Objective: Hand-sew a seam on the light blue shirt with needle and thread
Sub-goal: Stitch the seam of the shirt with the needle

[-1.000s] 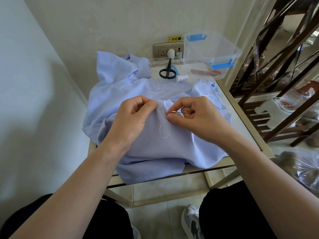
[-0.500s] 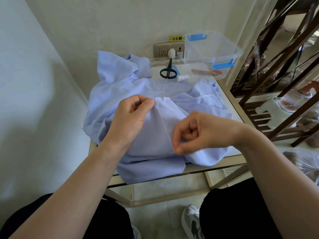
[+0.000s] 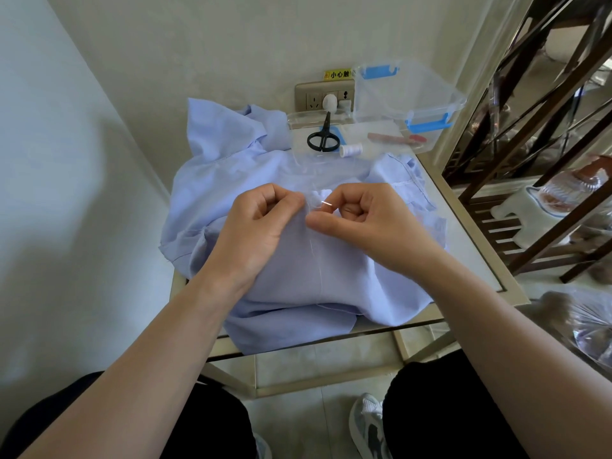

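The light blue shirt (image 3: 331,260) lies spread over a small glass-topped table (image 3: 470,260). My left hand (image 3: 255,226) pinches a fold of the shirt at its raised edge. Just to its right, my right hand (image 3: 367,223) pinches a thin silver needle (image 3: 327,203) whose tip points at that fold. A white thread (image 3: 318,260) runs from the fold down the cloth toward the table's near edge.
Behind the shirt sit black scissors (image 3: 324,140), a white thread spool (image 3: 351,150) and a clear plastic box with blue clasps (image 3: 407,94). A wall socket (image 3: 318,96) is at the back. A dark wooden rack (image 3: 546,160) stands to the right.
My right hand pulled the thread down and toward me, then came back up to the fold with the needle. My left hand kept its hold on the shirt.
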A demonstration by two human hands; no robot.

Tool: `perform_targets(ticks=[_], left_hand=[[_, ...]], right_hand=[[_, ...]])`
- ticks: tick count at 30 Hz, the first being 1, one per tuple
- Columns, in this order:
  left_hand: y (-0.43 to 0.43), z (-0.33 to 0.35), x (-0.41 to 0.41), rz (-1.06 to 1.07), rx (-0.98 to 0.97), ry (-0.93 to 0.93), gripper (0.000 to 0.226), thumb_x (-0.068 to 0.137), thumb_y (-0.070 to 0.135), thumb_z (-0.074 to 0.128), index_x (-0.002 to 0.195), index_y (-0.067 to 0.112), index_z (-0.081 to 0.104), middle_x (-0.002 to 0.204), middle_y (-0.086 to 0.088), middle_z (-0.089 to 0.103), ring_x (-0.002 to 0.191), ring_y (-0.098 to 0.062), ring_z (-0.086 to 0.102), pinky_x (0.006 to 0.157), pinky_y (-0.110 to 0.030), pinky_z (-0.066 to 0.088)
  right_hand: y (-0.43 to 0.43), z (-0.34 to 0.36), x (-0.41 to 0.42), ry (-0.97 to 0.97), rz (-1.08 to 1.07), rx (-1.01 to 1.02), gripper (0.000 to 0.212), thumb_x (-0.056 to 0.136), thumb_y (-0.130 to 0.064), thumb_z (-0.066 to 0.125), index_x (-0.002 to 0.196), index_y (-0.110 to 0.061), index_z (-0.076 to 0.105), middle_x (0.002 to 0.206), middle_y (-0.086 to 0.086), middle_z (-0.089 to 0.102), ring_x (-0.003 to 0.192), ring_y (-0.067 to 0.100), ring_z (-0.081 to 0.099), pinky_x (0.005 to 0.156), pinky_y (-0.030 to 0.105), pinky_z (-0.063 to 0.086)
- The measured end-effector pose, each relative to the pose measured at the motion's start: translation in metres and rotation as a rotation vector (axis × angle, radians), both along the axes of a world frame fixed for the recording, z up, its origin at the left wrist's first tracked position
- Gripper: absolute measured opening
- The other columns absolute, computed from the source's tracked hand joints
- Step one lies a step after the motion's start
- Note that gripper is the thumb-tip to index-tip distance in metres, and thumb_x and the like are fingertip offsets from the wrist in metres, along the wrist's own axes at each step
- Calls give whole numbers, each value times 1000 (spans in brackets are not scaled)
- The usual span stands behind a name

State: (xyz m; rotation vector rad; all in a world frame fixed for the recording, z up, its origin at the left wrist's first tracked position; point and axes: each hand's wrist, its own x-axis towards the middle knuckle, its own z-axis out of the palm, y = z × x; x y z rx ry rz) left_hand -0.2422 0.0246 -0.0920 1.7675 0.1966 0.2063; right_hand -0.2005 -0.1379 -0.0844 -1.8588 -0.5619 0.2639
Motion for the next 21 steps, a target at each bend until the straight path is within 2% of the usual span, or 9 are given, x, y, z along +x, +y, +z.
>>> perform_targets(ticks=[2, 6, 11, 16, 19, 21], left_hand=[[-1, 1, -1, -24, -18, 2, 23, 95, 18, 60, 74, 12, 65, 67, 3, 59, 70, -9, 50, 66, -20, 40], [1, 0, -1, -43, -20, -8, 23, 94, 23, 62, 75, 10, 65, 74, -8, 55, 74, -16, 46, 70, -30, 37], [0, 1, -1, -33, -7, -15, 23, 95, 19, 61, 75, 8, 63, 69, -2, 52, 71, -11, 43, 66, -23, 36], [3, -1, 1, 1, 15, -25, 24, 94, 20, 61, 71, 13, 60, 58, 13, 45, 61, -3, 39, 58, -13, 35], [3, -1, 0, -6, 28, -30, 24, 94, 20, 61, 71, 13, 60, 57, 17, 46, 61, -1, 40, 59, -10, 35], [4, -1, 0, -9, 36, -41, 24, 94, 19, 61, 71, 13, 60, 58, 15, 46, 62, -2, 40, 59, -11, 36]], right_hand=[[6, -4, -2, -28, -50, -15, 25, 80, -30, 79, 74, -9, 66, 51, -1, 27, 47, 8, 22, 48, 18, 19], [7, -6, 0, -27, -84, -18, 16, 84, -14, 75, 73, -9, 65, 43, -13, 24, 42, 7, 21, 45, 14, 19], [2, -1, -2, 12, -21, -35, 16, 87, -7, 69, 71, -5, 64, 44, -12, 25, 44, 6, 21, 47, 14, 21], [-10, 8, -3, 116, 283, -126, 13, 87, -5, 69, 74, -4, 66, 51, -2, 31, 50, 8, 25, 55, 18, 26], [-15, 8, -1, 141, 350, -170, 11, 87, -6, 69, 77, -3, 67, 57, 7, 37, 56, 16, 29, 60, 21, 29], [-17, 8, 0, 149, 376, -168, 14, 87, -3, 69, 74, -8, 67, 52, 0, 37, 53, 11, 30, 58, 17, 30]])
